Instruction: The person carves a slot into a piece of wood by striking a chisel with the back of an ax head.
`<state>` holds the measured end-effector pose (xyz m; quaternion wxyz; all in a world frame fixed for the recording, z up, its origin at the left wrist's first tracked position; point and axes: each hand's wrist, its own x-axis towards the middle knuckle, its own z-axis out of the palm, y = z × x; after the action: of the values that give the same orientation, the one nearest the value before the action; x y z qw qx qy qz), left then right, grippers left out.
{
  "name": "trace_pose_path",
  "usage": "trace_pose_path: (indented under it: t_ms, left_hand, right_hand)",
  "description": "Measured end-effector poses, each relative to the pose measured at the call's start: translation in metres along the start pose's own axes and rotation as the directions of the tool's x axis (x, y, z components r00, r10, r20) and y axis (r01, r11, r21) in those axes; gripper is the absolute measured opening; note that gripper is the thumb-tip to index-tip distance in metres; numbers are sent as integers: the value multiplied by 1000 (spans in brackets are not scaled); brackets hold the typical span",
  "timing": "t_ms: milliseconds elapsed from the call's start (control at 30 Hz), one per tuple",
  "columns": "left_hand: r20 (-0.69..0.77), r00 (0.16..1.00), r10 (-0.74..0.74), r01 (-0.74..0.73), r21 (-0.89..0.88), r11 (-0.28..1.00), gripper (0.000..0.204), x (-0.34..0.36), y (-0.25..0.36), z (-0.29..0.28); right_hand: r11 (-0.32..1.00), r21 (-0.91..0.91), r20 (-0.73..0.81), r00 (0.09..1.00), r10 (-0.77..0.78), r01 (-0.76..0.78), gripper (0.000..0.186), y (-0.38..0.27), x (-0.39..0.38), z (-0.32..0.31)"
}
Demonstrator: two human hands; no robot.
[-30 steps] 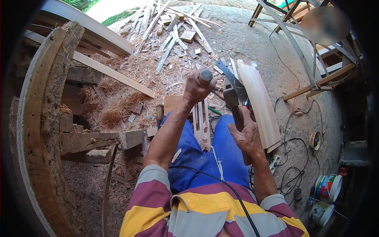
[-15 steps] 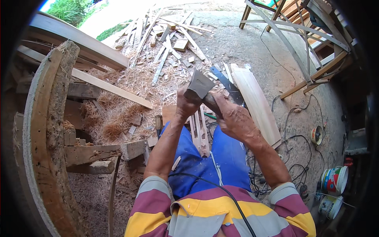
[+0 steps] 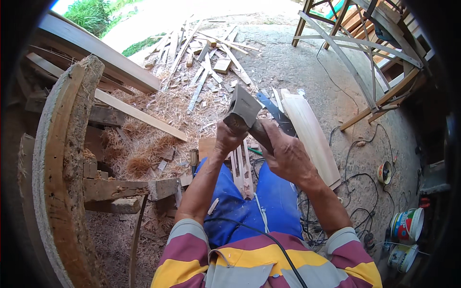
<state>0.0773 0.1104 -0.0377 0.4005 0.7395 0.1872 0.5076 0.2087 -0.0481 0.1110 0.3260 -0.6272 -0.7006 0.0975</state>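
Note:
My right hand is wrapped round the wooden handle of a hatchet. Its broad grey head points up and away from me, with the handle's end grain showing at the eye. Just below the head, my left hand is closed; the hatchet covers its fingers, so what they hold cannot be made out. Between my knees, under both hands, lies a pale piece of wood with long slots cut in it. A dark tool handle stands beside my left knee.
A handsaw and a wide pale board lie ahead to the right. Wood offcuts and shavings cover the ground beyond. Curved timber rises at my left. Cables and buckets are on the right.
The whole view has shifted slightly, with the surroundings lower in the picture. The hatchet is tilted a little differently and sits slightly lower; both hands keep nearly the same pose.

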Motion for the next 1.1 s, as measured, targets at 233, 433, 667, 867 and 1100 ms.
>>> trace_pose_path:
  t_ms: [233,433,667,867,1100]
  left_hand:
    - [104,994,-29,21,77,997,25,-11,-2,1]
    - [335,915,223,-248,34,968,17,-66,34,29]
    - [-95,983,-155,159,32,987,18,38,7,7]
    - [-50,986,-159,162,56,985,17,41,-13,10]
    - [-20,981,-195,195,33,980,17,40,-13,12]
  right_hand:
    - [963,-213,275,936,219,-163,47,19,-5,25]
    - [939,188,94,957,276,-289,57,26,-52,27]
    - [876,241,-44,897,440,-417,57,30,-61,22]
    - [820,239,36,849,527,-520,54,29,-59,20]
    - [800,248,48,832,552,-546,55,27,-60,23]
